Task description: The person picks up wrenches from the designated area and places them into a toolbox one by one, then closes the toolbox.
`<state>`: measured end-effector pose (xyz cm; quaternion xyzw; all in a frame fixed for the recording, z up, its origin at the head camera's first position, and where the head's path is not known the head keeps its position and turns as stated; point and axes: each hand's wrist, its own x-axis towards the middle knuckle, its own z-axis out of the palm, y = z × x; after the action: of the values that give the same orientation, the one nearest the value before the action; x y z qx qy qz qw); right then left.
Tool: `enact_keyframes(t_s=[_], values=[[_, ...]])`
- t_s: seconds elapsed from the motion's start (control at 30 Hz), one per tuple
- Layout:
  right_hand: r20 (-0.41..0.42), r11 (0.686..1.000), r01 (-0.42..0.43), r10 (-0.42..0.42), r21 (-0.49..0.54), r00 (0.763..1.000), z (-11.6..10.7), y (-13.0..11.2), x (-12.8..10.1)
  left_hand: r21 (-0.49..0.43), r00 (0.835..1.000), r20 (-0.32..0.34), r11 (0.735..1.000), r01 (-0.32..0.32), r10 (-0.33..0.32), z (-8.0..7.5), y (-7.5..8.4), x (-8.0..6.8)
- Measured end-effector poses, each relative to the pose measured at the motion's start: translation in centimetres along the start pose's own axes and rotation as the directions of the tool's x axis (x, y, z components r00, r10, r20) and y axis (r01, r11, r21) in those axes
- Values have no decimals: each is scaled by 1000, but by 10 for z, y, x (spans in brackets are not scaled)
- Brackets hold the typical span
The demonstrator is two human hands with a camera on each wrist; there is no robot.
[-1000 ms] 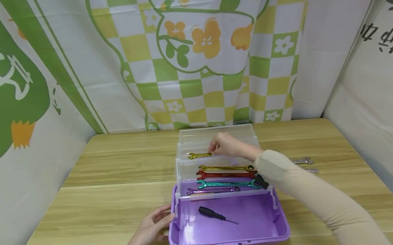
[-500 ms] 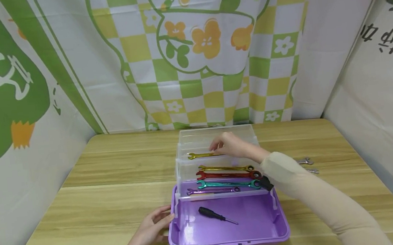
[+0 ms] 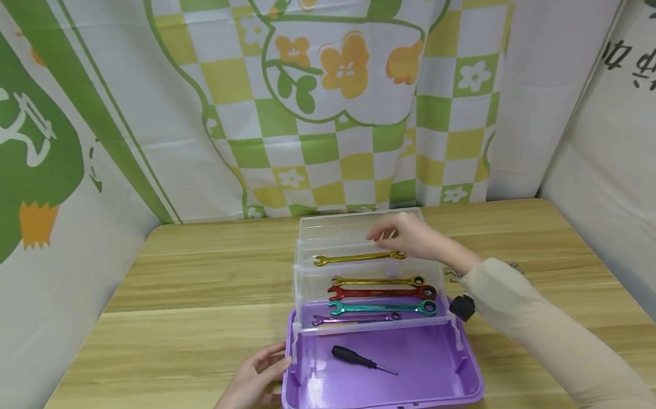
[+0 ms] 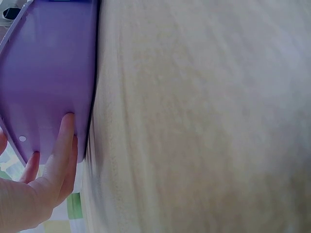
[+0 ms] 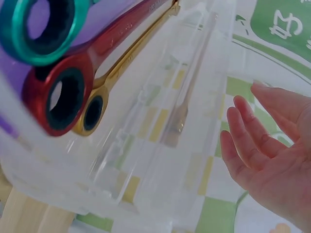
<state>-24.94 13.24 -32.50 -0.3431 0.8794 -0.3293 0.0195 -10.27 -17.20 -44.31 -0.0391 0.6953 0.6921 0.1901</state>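
While the left hand rests flat against the toolbox, the right hand hovers spread.

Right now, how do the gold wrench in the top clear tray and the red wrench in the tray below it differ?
The gold wrench lies alone in the upper clear tray, just below the open right hand; the red wrench lies in the lower tray between another gold one and a teal one. The gold wrench looks slimmer, with small ends; the red wrench has a thick ring end. Both lie flat, running left to right, untouched.
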Motion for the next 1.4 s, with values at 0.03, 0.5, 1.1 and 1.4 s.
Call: enact_keyframes(t_s=[0.03, 0.5, 1.1, 1.4], values=[[-10, 1000, -1, 1, 7, 1000, -1, 1, -3, 1, 1000, -1, 1000, 0, 0, 0, 0, 0], [-210, 997, -21, 35, 72, 977, -17, 19, -45, 21, 1000, 5, 1000, -13, 13, 0, 2, 0], [-217, 964, -227, 253, 137, 943, -34, 57, -104, 1, 1000, 13, 1000, -23, 23, 0, 2, 0], [-188, 950, -281, 304, 137, 934, -34, 77, -124, 2, 1000, 14, 1000, -21, 21, 0, 1, 0]])
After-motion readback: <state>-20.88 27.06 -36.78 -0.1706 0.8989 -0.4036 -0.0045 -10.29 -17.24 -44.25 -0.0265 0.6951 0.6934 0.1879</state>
